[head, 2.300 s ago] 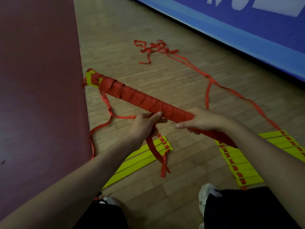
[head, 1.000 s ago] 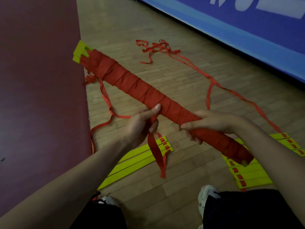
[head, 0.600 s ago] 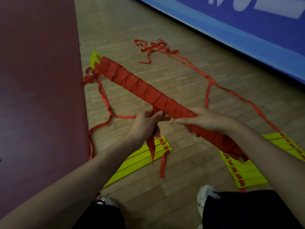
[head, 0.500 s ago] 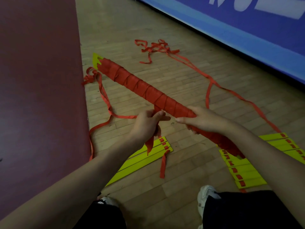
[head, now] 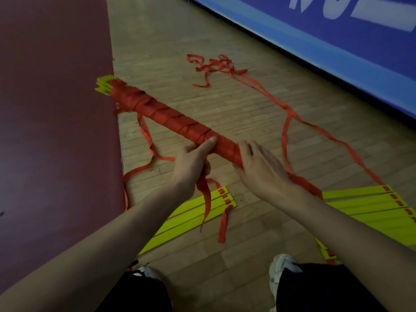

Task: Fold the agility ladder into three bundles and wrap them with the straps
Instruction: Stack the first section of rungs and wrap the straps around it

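My left hand (head: 191, 164) gripped the strap (head: 206, 194), thumb on the bundle (head: 166, 115); my right hand (head: 261, 170) curled its fingers over that bundle.

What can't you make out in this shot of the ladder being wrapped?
Head view only.
- Near end of the wrapped bundle: hidden behind the right hand and forearm.
- Right stack of rungs: partly under that forearm, cut by the right edge.
- Banner lettering: cut off by the top edge.
- Left hand: fingertips curl out of sight under the bundle.
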Motion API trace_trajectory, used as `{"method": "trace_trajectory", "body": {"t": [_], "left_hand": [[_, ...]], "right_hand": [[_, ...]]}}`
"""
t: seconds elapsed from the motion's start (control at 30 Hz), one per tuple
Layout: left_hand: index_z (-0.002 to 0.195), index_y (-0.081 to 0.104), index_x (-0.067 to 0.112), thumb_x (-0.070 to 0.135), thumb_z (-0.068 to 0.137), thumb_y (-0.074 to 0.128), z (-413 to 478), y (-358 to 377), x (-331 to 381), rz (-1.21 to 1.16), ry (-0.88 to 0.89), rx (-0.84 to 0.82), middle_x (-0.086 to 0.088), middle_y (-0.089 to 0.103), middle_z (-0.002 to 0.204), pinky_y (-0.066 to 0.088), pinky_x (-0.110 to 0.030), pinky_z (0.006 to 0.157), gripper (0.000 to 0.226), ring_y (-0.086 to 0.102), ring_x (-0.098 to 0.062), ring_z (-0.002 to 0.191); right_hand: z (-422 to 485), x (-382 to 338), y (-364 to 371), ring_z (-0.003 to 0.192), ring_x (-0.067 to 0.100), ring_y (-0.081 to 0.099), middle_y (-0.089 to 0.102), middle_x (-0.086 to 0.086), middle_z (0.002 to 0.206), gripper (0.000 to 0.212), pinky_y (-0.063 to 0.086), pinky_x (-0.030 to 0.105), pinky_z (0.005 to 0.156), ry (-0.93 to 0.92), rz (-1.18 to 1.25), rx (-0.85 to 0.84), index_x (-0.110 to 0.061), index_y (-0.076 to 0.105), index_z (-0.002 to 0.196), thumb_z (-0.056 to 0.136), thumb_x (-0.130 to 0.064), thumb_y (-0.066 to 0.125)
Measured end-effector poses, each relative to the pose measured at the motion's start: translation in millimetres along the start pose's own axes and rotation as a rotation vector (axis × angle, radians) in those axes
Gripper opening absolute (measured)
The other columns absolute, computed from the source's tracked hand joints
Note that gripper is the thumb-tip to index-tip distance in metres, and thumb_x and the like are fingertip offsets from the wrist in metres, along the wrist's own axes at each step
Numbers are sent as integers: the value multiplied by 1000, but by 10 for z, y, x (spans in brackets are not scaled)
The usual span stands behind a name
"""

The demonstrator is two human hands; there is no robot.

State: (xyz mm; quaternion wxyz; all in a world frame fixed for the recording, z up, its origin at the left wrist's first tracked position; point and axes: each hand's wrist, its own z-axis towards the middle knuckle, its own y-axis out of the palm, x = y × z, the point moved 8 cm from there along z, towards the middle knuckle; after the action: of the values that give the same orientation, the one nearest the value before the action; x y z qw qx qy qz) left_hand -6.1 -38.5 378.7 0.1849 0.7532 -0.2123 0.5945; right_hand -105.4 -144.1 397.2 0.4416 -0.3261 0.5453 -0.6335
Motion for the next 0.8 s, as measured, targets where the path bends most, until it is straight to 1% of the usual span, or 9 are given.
{"method": "trace_trajectory", "body": {"t": [0.17, 0.3, 0.37, 0.43, 0.5, 0.57, 0.63, 0.73, 0.8], "left_hand": [[76, 56, 9, 17, 88, 62, 11, 31, -71, -200, -77, -60, 0, 42, 47, 25, -24, 42, 15, 36, -11, 35], [71, 53, 14, 11, 89, 58, 7, 80, -153, -317, -142, -108, 2, 41, 48, 23, -22, 42, 19, 33, -9, 34], [66, 51, 15, 9, 89, 56, -6, 107, -170, -381, -150, -134, 1, 37, 49, 24, -20, 39, 24, 29, -8, 34], [62, 47, 16, 6, 88, 53, -22, 133, -176, -434, -150, -155, 1, 32, 49, 25, -19, 37, 29, 27, -8, 34], [59, 44, 17, 4, 88, 52, -41, 157, -180, -468, -153, -166, 2, 29, 47, 24, -19, 37, 32, 25, -8, 33], [58, 43, 17, 3, 87, 51, -61, 188, -185, -480, -157, -179, 3, 27, 46, 24, -19, 37, 33, 25, -8, 33], [55, 45, 17, 2, 86, 50, -83, 212, -179, -491, -158, -198, 2, 27, 47, 25, -19, 38, 35, 25, -8, 33], [58, 50, 17, 8, 88, 53, -91, 211, -148, -437, -126, -217, 2, 31, 46, 25, -21, 39, 32, 28, -10, 34], [70, 54, 13, 18, 92, 56, -94, 195, -103, -272, -55, -230, -1, 38, 44, 25, -24, 42, 23, 33, -12, 36]], "right_hand": [[52, 91, -90, 116, 30, 51, 51, 7, 126, 62, 43, 41, 89, -16, 108, -8, -19, 38, 134, 86, -51, 59], [82, 222, -88, 105, 23, 61, 64, -2, 113, 76, 49, 36, 84, 12, 207, -127, -32, 44, 129, 68, -75, 59], [84, 282, -71, 98, 16, 64, 68, -7, 103, 80, 51, 35, 84, 17, 418, -225, -35, 52, 123, 59, -83, 55], [94, 343, -42, 93, 11, 67, 72, -7, 96, 72, 52, 35, 88, 26, 678, -330, -30, 61, 114, 61, -77, 61], [58, 359, 23, 88, 15, 70, 74, 0, 91, 52, 54, 35, 86, 43, 848, -466, -22, 65, 106, 68, -58, 67], [-27, 331, 134, 75, 23, 71, 73, 9, 86, 41, 56, 33, 72, 92, 970, -621, -13, 63, 101, 74, -44, 65], [-116, 289, 200, 60, 22, 64, 65, 12, 76, 45, 53, 28, 58, 148, 1042, -730, -4, 60, 102, 77, -42, 61], [-134, 289, 168, 46, 15, 54, 56, 11, 66, 40, 47, 24, 46, 185, 1108, -723, -5, 57, 96, 79, -41, 59], [-123, 303, 140, 43, 14, 53, 55, 11, 64, 37, 46, 23, 43, 189, 1121, -699, -7, 55, 93, 79, -41, 58]]}}
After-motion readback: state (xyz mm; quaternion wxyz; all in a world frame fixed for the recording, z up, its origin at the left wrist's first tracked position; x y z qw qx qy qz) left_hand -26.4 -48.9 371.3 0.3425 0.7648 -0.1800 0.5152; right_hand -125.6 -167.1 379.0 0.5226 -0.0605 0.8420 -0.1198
